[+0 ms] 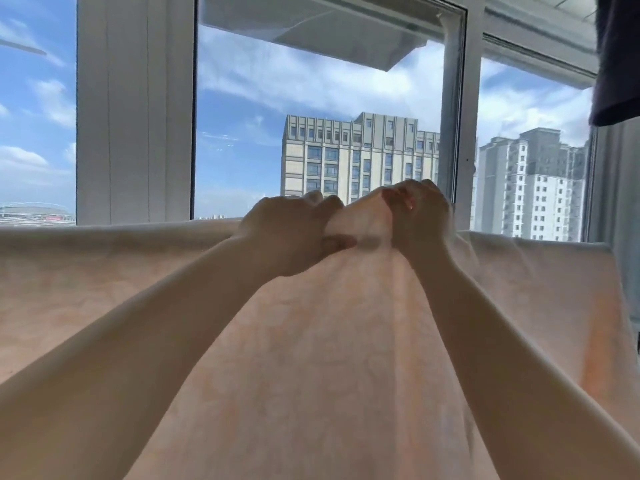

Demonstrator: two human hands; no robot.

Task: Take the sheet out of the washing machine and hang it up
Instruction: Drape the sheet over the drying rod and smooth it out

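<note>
A raised fold of the sheet (pixel 311 341) is gripped by both hands at its top edge. The left hand (pixel 287 233) is curled over the fold from the left, with the thumb pressed against the near face of the cloth and the fingers wrapped over the top, so the cloth is pinched in that grip. The right hand (pixel 420 216) is closed round the same bunch from the right, its fingers bent down over the gathered edge. The two hands are held close together, separated only by a short hump of cloth lifted above the rest of the edge. Both forearms are stretched forward and upward from the lower corners of the view, and the elbows are cut off by the frame.

From the hands, the sheet is spread to left and right in a nearly level line in front of the window (pixel 329 109) and is draped down toward the camera. Whatever carries it is hidden beneath the cloth; it is probably a rail or line, but that cannot be confirmed. The lower end of the sheet is out of view. A dark garment (pixel 616 64) is hung above the sheet's right end, partly cut off. Beyond the window, tall buildings (pixel 360 157) are seen under a blue, cloudy sky.
</note>
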